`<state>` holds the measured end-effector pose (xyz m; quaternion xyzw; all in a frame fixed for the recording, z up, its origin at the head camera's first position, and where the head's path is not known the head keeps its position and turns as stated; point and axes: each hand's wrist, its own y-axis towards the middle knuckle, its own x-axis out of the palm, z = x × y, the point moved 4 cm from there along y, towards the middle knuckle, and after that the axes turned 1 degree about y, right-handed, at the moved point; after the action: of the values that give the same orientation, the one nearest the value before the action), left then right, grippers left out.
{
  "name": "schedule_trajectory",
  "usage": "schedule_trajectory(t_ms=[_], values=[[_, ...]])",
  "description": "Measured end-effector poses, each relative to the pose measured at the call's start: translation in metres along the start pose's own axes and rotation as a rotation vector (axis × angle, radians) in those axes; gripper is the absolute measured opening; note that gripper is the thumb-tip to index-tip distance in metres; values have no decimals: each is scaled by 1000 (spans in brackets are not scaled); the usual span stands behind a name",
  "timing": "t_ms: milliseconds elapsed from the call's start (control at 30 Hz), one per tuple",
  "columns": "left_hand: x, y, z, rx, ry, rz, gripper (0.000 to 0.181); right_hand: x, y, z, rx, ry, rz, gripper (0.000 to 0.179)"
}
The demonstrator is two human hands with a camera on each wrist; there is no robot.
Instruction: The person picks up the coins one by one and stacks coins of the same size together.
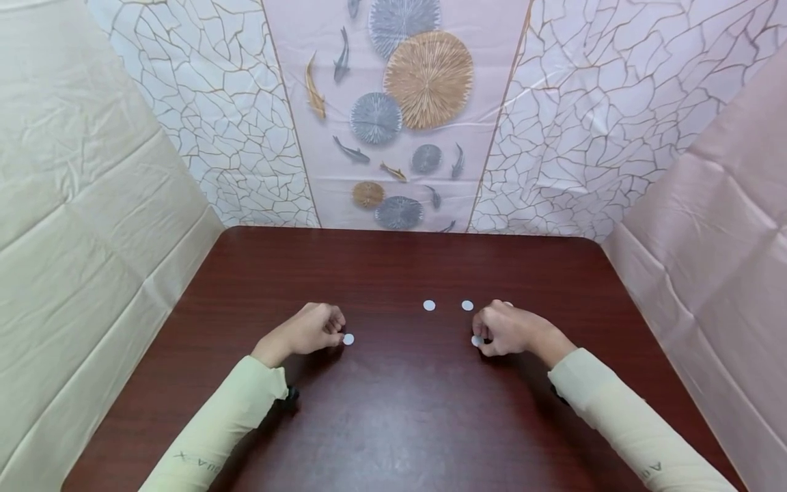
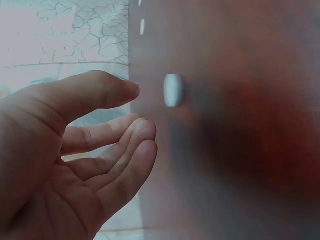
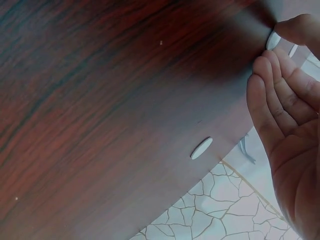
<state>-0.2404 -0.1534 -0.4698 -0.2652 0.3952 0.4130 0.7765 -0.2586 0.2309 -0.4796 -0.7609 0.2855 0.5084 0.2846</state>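
Small white discs lie on the dark red-brown table. My left hand (image 1: pixel 310 329), fingers loosely bent, hovers beside a white disc (image 1: pixel 348 339). In the left wrist view that disc (image 2: pixel 173 90) sits beyond the thumb and fingertips, with a gap between. My right hand (image 1: pixel 507 329) is low over the table at another white disc (image 1: pixel 477 340). Its thumb and forefinger pinch this disc (image 3: pixel 272 40) at opposite edges in the right wrist view. The ring and little fingers curl in beside the forefinger.
Two more white discs, one left (image 1: pixel 429 305) and one right (image 1: pixel 467 305), lie farther back between the hands. Another disc (image 3: pixel 201 148) lies behind the right hand, mostly hidden in the head view. Patterned cloth (image 1: pixel 393 157) hangs at the table's (image 1: pixel 393 266) far edge; pale cloth flanks both sides.
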Motion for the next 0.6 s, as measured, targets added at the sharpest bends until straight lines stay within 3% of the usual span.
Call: schedule_trajectory(t_ms=[200, 367, 600], values=[[-16, 26, 23, 78, 110, -30, 31, 0, 0, 2, 13, 22, -13, 6], [-22, 52, 45, 94, 161, -66, 35, 0, 0, 3, 19, 31, -15, 7], [-16, 88, 65, 123, 182, -107, 37, -1, 1, 3, 21, 58, -22, 7]])
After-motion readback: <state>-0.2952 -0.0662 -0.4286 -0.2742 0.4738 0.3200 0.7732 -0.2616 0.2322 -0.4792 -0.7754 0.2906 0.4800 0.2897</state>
